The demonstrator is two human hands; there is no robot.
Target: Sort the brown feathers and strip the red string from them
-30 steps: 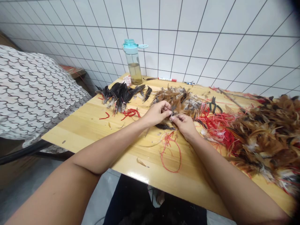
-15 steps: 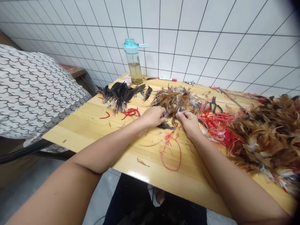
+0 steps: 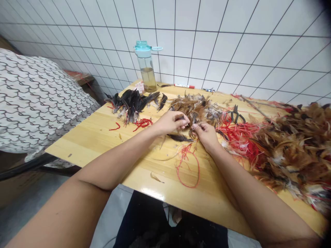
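My left hand (image 3: 172, 123) is raised in front of a pile of brown feathers (image 3: 199, 107), thumb and fingertips pinched together. Something small and pale shows at those tips, too small to make out. Close by on the right, my right hand (image 3: 206, 135) is closed, thumb against forefinger, on the ends of a few brown feathers. Below the hands lies a dark feather (image 3: 180, 138). A tangle of red string (image 3: 186, 151) with a loop rests on the wooden table (image 3: 103, 144) between my forearms.
Black feathers (image 3: 131, 103) and red cord pieces (image 3: 143, 124) lie at left. A water bottle (image 3: 148, 70) and marker (image 3: 184, 86) stand near the tiled wall. At right are black-handled pliers (image 3: 235, 114), red strands (image 3: 240, 134) and a big brown feather heap (image 3: 297, 144).
My left hand has lifted slightly and shifted right, its fingertips now pinched nearer the right hand. More of the dark feather beneath shows. My right hand has moved slightly left.
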